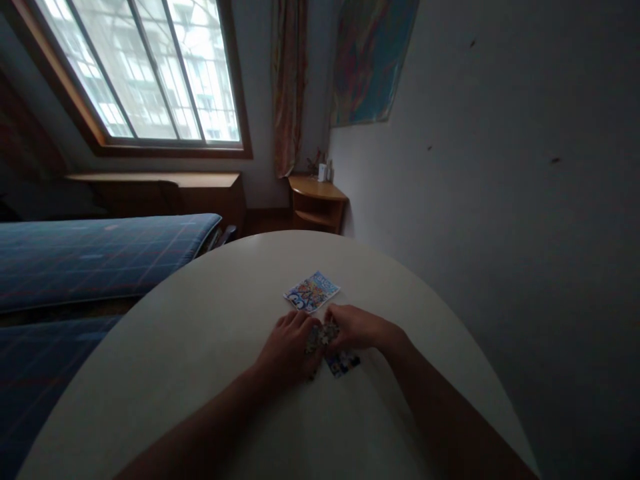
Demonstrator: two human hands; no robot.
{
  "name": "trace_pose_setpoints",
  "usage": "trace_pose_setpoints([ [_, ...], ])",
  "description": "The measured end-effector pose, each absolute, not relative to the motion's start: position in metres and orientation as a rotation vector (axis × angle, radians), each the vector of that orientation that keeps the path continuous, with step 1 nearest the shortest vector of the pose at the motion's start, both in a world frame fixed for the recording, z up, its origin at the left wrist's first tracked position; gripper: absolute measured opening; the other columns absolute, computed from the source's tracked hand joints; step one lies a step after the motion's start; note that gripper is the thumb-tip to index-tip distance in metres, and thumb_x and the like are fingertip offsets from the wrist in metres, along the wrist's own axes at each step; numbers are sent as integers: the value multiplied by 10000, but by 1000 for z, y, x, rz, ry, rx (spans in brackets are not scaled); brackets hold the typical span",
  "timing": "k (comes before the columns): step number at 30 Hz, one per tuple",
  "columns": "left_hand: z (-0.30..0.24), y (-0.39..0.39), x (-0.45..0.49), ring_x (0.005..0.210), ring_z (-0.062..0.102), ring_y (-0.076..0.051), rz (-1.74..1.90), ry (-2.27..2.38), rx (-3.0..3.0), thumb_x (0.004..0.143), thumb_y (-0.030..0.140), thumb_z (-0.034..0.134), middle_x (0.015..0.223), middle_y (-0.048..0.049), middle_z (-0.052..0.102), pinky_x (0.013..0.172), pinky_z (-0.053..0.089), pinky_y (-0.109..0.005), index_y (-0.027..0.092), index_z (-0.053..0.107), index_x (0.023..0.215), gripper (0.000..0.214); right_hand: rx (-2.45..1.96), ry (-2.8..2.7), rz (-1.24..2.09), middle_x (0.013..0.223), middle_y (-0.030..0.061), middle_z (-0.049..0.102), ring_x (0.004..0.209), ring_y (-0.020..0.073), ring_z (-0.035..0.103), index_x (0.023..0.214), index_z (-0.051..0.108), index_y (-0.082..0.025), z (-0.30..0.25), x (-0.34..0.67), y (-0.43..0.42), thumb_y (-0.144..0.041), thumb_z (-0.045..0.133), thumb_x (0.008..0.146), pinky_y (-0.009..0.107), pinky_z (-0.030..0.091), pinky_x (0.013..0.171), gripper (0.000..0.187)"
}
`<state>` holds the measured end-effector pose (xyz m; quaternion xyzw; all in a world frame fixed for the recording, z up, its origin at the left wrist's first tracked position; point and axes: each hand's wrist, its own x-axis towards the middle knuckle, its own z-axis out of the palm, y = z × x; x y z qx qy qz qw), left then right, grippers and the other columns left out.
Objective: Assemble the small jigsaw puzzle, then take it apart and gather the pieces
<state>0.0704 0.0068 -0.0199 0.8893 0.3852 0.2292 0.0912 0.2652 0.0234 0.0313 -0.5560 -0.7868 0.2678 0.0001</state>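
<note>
A small heap of greyish jigsaw puzzle pieces [321,337] is gathered between my two hands over the round white table [210,373]. My left hand [290,345] curls round the heap from the left, fingers bent. From the right, my right hand [353,327] closes on the pieces with thumb and fingers. Part of the heap is hidden by the fingers. Below my right hand lies a dark, colourful picture piece [344,363], partly covered by the hand. Just beyond my fingertips, a colourful printed sheet [313,292] lies flat on the table.
A bed with a blue plaid mattress [100,257] stands left of the table. The white wall [475,220] runs along the right. Behind are a wooden corner shelf [317,190], a long desk [210,180] and a barred window [150,73].
</note>
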Motion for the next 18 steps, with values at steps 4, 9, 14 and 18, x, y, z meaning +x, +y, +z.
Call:
trace_pose_setpoints([
  [4, -21, 10, 69, 1075, 524, -270, 674, 1134, 2581, 822, 271, 647, 1093, -84, 598, 957, 435, -423, 212, 588, 1084, 275, -1759, -2529, 880, 916, 57, 685, 812, 217, 612, 941, 672, -162, 35, 263, 23, -396, 787, 603, 242, 390, 589, 426],
  [9, -29, 14, 67, 1033, 547, -244, 702, 1070, 2528, 837, 219, 620, 1059, -72, 609, 924, 449, -376, 203, 591, 970, 137, -1635, -2508, 916, 807, 22, 660, 728, 159, 576, 880, 670, -156, 32, 264, 26, -316, 758, 668, 220, 369, 566, 280],
  [14, -29, 18, 67, 900, 625, -197, 737, 1157, 2252, 946, 302, 485, 972, -44, 668, 816, 469, -307, 210, 556, 1053, 158, -1383, -2274, 1193, 960, 48, 650, 751, 129, 587, 1067, 626, -152, 33, 265, 31, -323, 637, 834, 213, 451, 624, 289],
  [18, -21, 19, 67, 715, 624, -156, 773, 1238, 2050, 976, 329, 375, 801, -6, 660, 701, 456, -259, 210, 551, 1028, 219, -1326, -2191, 1311, 977, 57, 642, 755, 128, 604, 1219, 554, -148, 41, 265, 29, -154, 516, 870, 235, 495, 658, 351],
])
